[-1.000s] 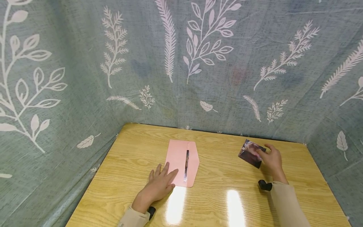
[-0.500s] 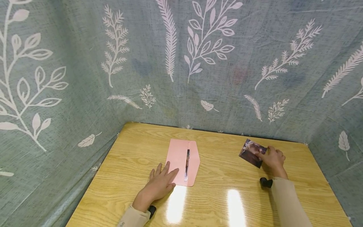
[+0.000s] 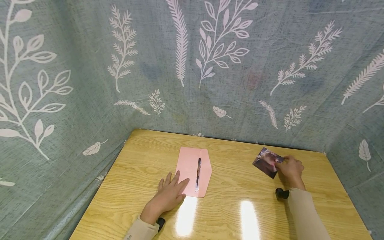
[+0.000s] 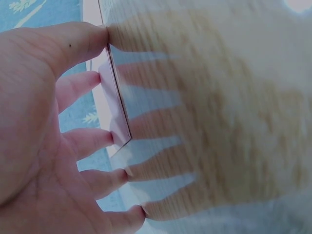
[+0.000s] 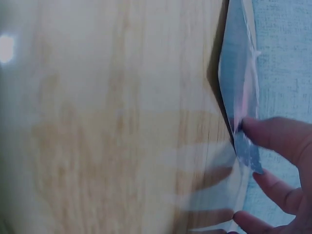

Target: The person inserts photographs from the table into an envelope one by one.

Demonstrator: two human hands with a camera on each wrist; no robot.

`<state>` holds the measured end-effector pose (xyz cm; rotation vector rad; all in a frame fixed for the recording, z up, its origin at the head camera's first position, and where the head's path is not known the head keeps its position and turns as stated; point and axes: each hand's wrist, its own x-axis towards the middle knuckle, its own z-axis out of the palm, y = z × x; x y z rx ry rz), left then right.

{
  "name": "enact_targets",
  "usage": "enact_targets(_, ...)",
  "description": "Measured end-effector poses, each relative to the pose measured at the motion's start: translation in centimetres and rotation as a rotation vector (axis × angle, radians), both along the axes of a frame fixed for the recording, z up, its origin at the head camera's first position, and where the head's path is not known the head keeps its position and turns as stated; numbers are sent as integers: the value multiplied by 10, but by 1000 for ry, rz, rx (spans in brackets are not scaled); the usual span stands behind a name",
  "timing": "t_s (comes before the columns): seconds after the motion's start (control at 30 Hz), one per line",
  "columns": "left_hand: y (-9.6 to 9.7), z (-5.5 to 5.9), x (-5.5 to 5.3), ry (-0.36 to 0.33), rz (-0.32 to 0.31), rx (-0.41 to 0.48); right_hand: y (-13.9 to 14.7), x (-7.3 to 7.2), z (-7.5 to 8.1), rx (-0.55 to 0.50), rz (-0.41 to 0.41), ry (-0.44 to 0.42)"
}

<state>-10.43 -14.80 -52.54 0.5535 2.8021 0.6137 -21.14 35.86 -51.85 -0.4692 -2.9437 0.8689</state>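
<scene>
A pink envelope (image 3: 187, 166) lies on the table with its flap unfolded to the right; a dark strip of a picture (image 3: 198, 175) shows in its slit. My left hand (image 3: 168, 196) rests with spread, straight fingers on the envelope's lower left part, and the left wrist view shows its fingertips along the envelope's edge (image 4: 117, 107). At the right, a glossy dark photo card (image 3: 267, 163) lies tilted on the table. My right hand (image 3: 291, 170) pinches its right edge, thumb on top and forefinger at the corner in the right wrist view; the card's surface (image 5: 239, 83) bends slightly there.
The wooden table (image 3: 228, 186) has two bright light reflections near its front. A grey-green leaf-patterned cloth (image 3: 186, 110) hangs behind and at both sides of it. Both wrists carry small black devices.
My right hand's thumb has slid from the middle of the photo card to its right edge, and the fingers have curled in. The card has shifted slightly. The left hand stays put.
</scene>
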Motion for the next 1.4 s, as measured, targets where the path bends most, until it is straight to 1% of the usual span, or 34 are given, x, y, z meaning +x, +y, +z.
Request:
enact_targets(0.3,0,0,1,10,-7,2,1,2,-4,-61,-98,89)
enact_targets(0.47,-1,0,1,19,-9,4,-1,5,-3,-185,-167,147)
enact_targets(0.57,-1,0,1,17,-6,3,-3,7,-1,-254,-189,177)
enact_targets(0.67,-1,0,1,13,-4,3,-3,7,-1,-334,-192,186)
enact_targets(0.87,0,1,1,12,0,3,-5,6,-2,-573,-196,184)
enact_targets(1.03,0,1,1,12,0,2,-9,8,2,-673,-188,184)
enact_targets(1.13,0,0,1,13,0,4,-12,8,5,-730,-173,208)
enact_targets(1.3,-1,0,0,7,1,14,-19,9,11,-869,-139,259)
enact_targets(1.37,-1,0,0,3,0,17,-23,10,14,-906,-120,262)
enact_targets(1.4,-1,0,0,1,-1,18,-25,10,15,-904,-108,259)
